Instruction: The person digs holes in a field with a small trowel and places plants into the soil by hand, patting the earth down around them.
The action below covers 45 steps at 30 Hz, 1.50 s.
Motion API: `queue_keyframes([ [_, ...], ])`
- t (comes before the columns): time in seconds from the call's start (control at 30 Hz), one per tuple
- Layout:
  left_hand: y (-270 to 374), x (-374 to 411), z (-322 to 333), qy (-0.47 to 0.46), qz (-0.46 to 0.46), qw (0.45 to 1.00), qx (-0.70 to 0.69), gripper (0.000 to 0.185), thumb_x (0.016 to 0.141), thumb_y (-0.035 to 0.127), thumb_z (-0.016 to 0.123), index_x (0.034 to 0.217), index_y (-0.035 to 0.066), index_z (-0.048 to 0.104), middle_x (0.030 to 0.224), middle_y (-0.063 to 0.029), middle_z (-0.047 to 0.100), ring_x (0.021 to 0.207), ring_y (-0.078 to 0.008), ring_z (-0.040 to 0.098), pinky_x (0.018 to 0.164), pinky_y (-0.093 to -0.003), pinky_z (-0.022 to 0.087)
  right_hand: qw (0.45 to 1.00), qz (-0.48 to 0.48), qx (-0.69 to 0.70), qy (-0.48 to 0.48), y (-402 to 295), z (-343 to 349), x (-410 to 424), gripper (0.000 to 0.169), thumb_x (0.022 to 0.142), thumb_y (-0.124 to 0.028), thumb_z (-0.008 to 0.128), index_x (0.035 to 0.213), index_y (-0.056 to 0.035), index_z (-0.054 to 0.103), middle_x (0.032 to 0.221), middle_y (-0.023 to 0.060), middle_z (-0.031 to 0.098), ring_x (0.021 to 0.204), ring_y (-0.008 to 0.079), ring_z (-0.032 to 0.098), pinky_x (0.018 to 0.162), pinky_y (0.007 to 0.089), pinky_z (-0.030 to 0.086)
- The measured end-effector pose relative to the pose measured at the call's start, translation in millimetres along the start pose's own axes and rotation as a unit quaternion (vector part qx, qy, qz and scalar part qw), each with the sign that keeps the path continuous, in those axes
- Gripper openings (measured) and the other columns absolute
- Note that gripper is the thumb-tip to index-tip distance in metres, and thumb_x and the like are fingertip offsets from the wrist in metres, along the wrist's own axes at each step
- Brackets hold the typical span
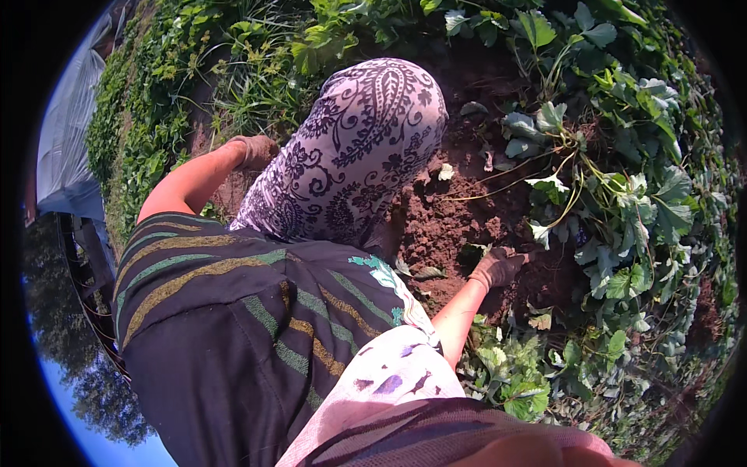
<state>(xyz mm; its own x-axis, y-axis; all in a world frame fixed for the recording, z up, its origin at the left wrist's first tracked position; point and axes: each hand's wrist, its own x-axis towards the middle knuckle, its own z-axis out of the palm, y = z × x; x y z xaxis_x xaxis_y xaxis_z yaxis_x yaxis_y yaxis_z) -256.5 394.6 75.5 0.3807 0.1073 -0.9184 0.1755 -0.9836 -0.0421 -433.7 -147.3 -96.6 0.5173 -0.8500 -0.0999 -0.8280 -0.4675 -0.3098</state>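
Note:
My left hand [258, 153], in a brown soil-stained glove, is beside my knee in patterned purple-and-black cloth [373, 122]. Its fingers are partly hidden by the knee, and whether it holds anything cannot be seen. My right hand [498, 268], in a similar glove, is low over loose reddish-brown soil [455, 222], fingers pointing right into dark shaded ground. Its fingertips blend with the soil, so any grip is unclear. Right of the soil lie leafy strawberry-like plants [630, 204] with long pale stems, some leaves drooping. A few detached leaves [430, 273] rest on the soil near my right wrist.
Dense green plants and grass [257, 87] grow beyond my knee and to the left. More foliage [519, 373] grows below my right forearm. At the far left are translucent plastic sheeting [70, 128] and trees [111, 403]. Pale patterned cloth [391, 373] hangs close below me.

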Motion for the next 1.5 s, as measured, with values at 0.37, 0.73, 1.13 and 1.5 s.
queue_keyframes([
  [0.37, 301.2, 77.1, -206.9, -0.032, 0.026, 0.852, 0.522, 0.034, 0.089, 0.033, 0.06, 0.11, 0.008, 0.069, 0.105, -0.0065, 0.07, 0.097, -0.0219, 0.066, 0.089, -0.0326, 0.051, 0.978, -0.147, -0.084, 0.124, 38.4, 35.3, -1.6, 0.053, 0.08, -0.027, 0.061, 0.124, 0.0021, 0.052, 0.075, 0.013, 0.065, 0.057, 0.0339, 0.061, 0.051, 0.0405, 0.05],
  [0.73, 291.1, 100.7, -169.1, -0.123, 0.422, 0.8, 0.409, 0.019, 0.093, 0.021, 0.058, 0.106, 0.007, 0.061, 0.088, -0.0041, 0.065, 0.079, -0.0151, 0.064, 0.077, -0.0323, 0.056, 0.989, -0.09, 0.075, -0.09, 2.7, -133.0, 48.0, 0.039, 0.078, -0.012, 0.063, 0.113, 0.003, 0.063, 0.089, 0.019, 0.069, 0.078, 0.0263, 0.068, 0.073, 0.0336, 0.053],
  [1.13, 97.1, 95.1, -194.6, -0.006, 0.431, 0.9, -0.057, 0.04, 0.09, 0.021, 0.065, 0.125, 0.002, 0.06, 0.103, -0.007, 0.068, 0.093, -0.014, 0.063, 0.083, -0.0302, 0.052, 0.959, 0.191, 0.203, -0.042, -66.0, -281.4, -216.1, 0.038, 0.079, -0.009, 0.067, 0.115, 0.0026, 0.065, 0.083, 0.0058, 0.065, 0.053, 0.0113, 0.055, 0.046, 0.0257, 0.044],
  [1.5, -135.2, 148.5, -130.1, 0.088, 0.424, 0.897, 0.092, 0.045, 0.082, 0.024, 0.064, 0.122, 0.006, 0.061, 0.116, -0.0155, 0.067, 0.11, -0.0266, 0.063, 0.096, -0.036, 0.048, 0.941, 0.13, 0.302, -0.079, -95.9, -247.9, -301.3, 0.051, 0.078, -0.003, 0.065, 0.127, 0.0067, 0.055, 0.096, 0.0063, 0.061, 0.069, 0.0146, 0.06, 0.06, 0.028, 0.054],
])
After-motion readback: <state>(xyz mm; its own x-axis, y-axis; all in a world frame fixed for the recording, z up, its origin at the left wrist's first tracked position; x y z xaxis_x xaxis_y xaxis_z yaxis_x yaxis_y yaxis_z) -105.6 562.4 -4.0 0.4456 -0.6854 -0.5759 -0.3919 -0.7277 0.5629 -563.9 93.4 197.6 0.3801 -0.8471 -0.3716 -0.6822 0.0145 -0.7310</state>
